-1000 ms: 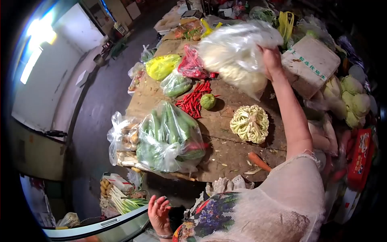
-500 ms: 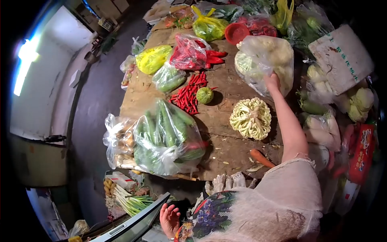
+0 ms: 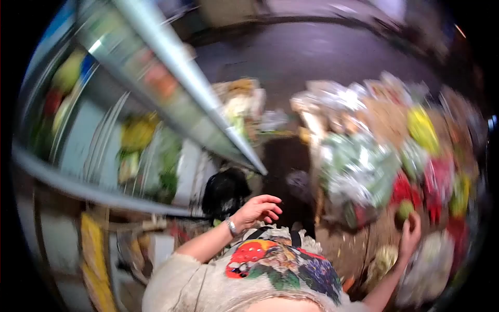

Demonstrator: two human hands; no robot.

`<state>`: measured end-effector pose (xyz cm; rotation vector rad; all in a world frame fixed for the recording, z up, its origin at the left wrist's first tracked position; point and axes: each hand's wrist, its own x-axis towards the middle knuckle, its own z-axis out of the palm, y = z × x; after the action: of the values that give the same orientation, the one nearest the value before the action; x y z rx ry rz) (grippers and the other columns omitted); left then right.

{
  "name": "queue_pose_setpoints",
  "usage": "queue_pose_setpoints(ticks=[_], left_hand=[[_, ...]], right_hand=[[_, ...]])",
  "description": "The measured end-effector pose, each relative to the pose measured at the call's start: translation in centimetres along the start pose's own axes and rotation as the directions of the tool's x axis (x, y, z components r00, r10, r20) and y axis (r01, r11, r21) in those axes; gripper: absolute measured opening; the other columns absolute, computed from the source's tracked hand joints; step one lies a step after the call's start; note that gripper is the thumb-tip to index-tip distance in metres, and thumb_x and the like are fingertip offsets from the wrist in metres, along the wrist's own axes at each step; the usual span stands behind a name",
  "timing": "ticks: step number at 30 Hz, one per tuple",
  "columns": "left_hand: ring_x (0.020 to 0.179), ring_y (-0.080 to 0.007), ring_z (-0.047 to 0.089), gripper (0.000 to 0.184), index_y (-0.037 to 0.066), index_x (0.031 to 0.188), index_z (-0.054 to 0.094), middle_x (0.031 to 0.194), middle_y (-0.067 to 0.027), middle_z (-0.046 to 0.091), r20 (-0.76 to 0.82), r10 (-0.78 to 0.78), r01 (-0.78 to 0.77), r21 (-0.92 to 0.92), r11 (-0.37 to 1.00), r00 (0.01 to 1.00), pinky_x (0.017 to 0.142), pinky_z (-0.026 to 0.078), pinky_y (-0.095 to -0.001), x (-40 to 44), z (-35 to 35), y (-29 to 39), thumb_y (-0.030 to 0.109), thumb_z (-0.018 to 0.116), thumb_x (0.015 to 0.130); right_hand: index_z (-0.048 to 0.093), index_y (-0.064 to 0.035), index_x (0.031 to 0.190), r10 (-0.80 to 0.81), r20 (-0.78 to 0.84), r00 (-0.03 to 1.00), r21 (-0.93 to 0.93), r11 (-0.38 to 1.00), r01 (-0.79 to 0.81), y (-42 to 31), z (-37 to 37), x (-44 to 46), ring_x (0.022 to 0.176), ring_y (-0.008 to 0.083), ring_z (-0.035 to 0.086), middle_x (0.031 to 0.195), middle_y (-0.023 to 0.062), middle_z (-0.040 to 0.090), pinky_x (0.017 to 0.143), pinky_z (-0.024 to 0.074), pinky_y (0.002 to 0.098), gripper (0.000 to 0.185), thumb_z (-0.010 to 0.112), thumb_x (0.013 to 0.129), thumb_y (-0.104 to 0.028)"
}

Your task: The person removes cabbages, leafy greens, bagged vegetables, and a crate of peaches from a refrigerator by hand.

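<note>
My left hand [image 3: 260, 208], with a watch at the wrist, is held in front of my chest, fingers apart and holding nothing. On the wooden table my right hand [image 3: 410, 234] reaches to a small round green vegetable [image 3: 404, 209]. Its fingertips are at the edge of this vegetable; blur hides whether they touch. Red chillies [image 3: 400, 188] lie just beyond. A cauliflower head [image 3: 383, 262] sits to the left of my right forearm, and a clear bag of pale vegetables [image 3: 429, 265] is on its other side.
A glass-doored cabinet [image 3: 99, 140] with vegetables inside stands at left, its slanted door frame [image 3: 208, 104] jutting forward. Bagged green vegetables [image 3: 358, 171], a yellow bag [image 3: 423, 130] and a red bag [image 3: 439, 177] lie on the table [image 3: 340, 247]. A black bag [image 3: 226, 190] is below the cabinet.
The view has swung left towards the cabinet. My right hand has left the clear bag and come to the round green vegetable. My left hand has risen in front of my chest.
</note>
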<state>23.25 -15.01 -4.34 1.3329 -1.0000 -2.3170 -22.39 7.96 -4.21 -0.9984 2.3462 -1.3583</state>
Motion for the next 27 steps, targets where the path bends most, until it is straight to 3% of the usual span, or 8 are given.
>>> queue_pose_setpoints(ticks=[9,11,14,15,17,21,23,27], left_hand=[[0.077,-0.0175,0.067,0.029,0.003,0.117,0.054,0.095,-0.011,0.067,-0.432,0.223,-0.356,-0.256,0.899,0.874,0.063,0.053,-0.0266,-12.3,-15.3,-6.0,0.016,0.057,0.091],[0.074,-0.0165,0.066,0.028,0.002,0.117,0.055,0.093,-0.0112,0.067,-0.574,0.264,-0.45,-0.209,0.868,0.775,0.061,0.053,-0.0263,-15.3,-18.9,-7.6,0.015,0.055,0.091],[0.072,-0.0155,0.066,0.025,0.004,0.115,0.056,0.094,-0.0098,0.067,-0.774,0.27,-0.54,-0.109,0.834,0.573,0.062,0.054,-0.0274,-20.7,-22.4,-8.3,0.012,0.055,0.092],[0.072,-0.0153,0.065,0.024,0.004,0.115,0.057,0.095,-0.009,0.067,-0.836,0.279,-0.552,-0.034,0.833,0.472,0.063,0.054,-0.0275,-22.3,-23.7,-8.1,0.011,0.055,0.092],[0.086,-0.0123,0.063,0.024,0.008,0.115,0.058,0.11,-0.0063,0.063,-0.773,0.634,-0.334,0.595,0.731,0.009,0.071,0.052,-0.0207,-24.0,-28.2,-8.8,0.009,0.059,0.09],[0.112,-0.0296,0.057,0.039,0.005,0.126,0.053,0.122,-0.0136,0.058,-0.477,0.811,0.21,0.802,0.56,-0.34,0.096,0.043,-0.0397,-30.8,-32.4,-0.7,0.01,0.057,0.087],[0.117,-0.0313,0.05,0.042,0.006,0.127,0.051,0.124,-0.0149,0.055,-0.256,0.889,0.412,0.813,0.411,-0.38,0.098,0.04,-0.0406,-33.2,-34.5,4.9,0.014,0.059,0.086],[0.132,-0.0352,0.034,0.053,0.009,0.132,0.049,0.136,-0.0165,0.047,-0.138,0.94,0.723,0.607,0.33,-0.314,0.109,0.024,-0.0494,-35.1,-41.1,14.2,0.029,0.063,0.085]], right_hand=[[0.059,0.0012,0.113,-0.234,0.828,0.51,0.234,0.97,0.065,-19.9,27.4,-5.0,0.094,0.0156,0.06,0.103,0.0089,0.065,0.084,0.0469,0.0275,0.034,0.056,0.081,0.01],[0.059,0.0025,0.112,-0.413,0.855,0.314,0.328,0.899,0.288,-21.6,32.6,-6.8,0.092,0.0182,0.061,0.101,0.0106,0.065,0.082,0.0484,0.0302,0.032,0.057,0.08,0.006],[0.06,-0.0005,0.11,-0.299,0.919,0.257,0.328,0.941,-0.077,-28.0,36.9,-11.3,0.083,0.009,0.057,0.094,0.0028,0.064,0.074,0.0457,0.023,0.023,0.056,0.087,0.001],[0.06,-0.0001,0.11,-0.424,0.887,0.181,0.388,0.899,0.205,-28.7,38.9,-11.9,0.084,0.0098,0.057,0.095,0.0044,0.064,0.074,0.0461,0.0236,0.023,0.056,0.087,0.001],[0.06,0.0003,0.11,-0.531,0.845,0.064,0.446,0.765,0.464,-30.7,41.9,-13.0,0.085,0.0106,0.058,0.096,0.006,0.065,0.075,0.0464,0.0243,0.024,0.056,0.087,0.001],[0.06,-0.0014,0.112,-0.455,0.889,-0.037,0.435,0.819,0.373,-34.6,46.5,-15.3,0.094,0.0288,0.063,0.104,0.0169,0.064,0.08,0.0505,0.0344,0.029,0.059,0.083,-0.001],[0.062,-0.0012,0.109,-0.522,0.845,-0.116,0.521,0.754,0.399,-36.5,49.5,-15.9,0.086,0.0155,0.061,0.097,0.0099,0.064,0.077,0.0497,0.0288,0.024,0.059,0.086,-0.004],[0.059,-0.0019,0.115,-0.479,0.845,-0.237,0.534,0.745,0.399,-41.9,55.8,-17.2,0.097,0.0282,0.062,0.107,0.0173,0.062,0.084,0.0483,0.0364,0.032,0.061,0.084,-0.008]])
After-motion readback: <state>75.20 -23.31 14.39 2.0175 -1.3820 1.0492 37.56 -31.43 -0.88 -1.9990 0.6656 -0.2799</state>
